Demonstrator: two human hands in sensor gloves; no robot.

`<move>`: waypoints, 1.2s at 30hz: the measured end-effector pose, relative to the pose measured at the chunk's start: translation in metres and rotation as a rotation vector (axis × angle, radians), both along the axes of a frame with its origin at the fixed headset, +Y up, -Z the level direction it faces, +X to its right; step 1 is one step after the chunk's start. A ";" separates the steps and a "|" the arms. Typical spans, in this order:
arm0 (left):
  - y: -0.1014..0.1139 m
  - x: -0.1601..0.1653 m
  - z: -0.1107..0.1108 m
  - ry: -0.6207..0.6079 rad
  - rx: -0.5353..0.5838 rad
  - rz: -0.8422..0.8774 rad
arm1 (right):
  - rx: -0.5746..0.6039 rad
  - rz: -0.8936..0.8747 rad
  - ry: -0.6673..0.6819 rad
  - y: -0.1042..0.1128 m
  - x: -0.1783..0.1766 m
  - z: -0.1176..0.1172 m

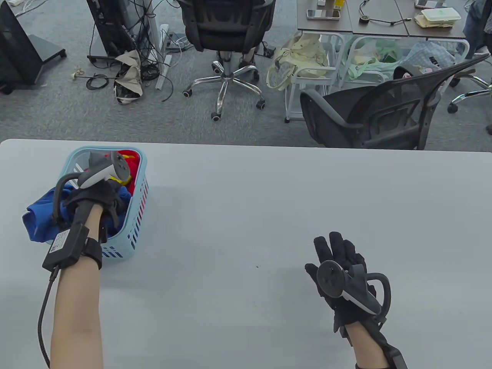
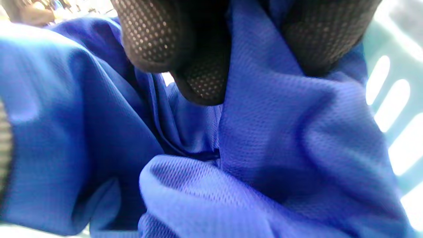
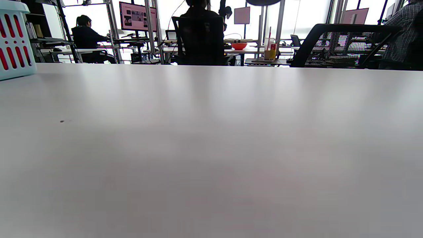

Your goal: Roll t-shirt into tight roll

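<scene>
L hand [image 1: 96, 200] fingers [image 2: 155, 39] pinch crumpled blue mesh t-shirt [image 2: 264, 132] in pale-blue slotted plastic basket [image 1: 136, 215], table's left edge; R hand [image 1: 340, 269] well apart, spread, holding nothing.

No legible text, label or number anywhere.

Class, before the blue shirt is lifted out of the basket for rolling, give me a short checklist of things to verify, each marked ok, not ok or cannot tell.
1. Left hand grips the blue t-shirt: ok, fingers dig into the fabric.
2. Shirt free of the red garment beside it: cannot tell.
3. Basket steadied: not ok, nothing holds it.
4. Right hand free to help: ok, open above the table.
5. Bare rolling space between the hands: ok.
</scene>
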State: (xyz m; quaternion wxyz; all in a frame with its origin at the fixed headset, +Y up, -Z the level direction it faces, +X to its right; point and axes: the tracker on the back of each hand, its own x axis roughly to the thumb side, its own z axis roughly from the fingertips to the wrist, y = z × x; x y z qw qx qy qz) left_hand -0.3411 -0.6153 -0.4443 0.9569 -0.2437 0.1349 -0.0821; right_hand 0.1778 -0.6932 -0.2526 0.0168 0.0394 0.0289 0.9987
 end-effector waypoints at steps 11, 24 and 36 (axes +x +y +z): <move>0.082 0.032 0.042 -0.009 0.541 -0.129 | -0.018 0.014 -0.007 -0.007 0.002 -0.003; 0.170 0.077 0.085 -0.099 0.877 -0.131 | -0.079 0.011 -0.025 -0.018 0.009 -0.009; 0.239 0.139 0.142 -0.318 1.120 -0.015 | -0.077 0.002 -0.044 -0.019 0.013 -0.009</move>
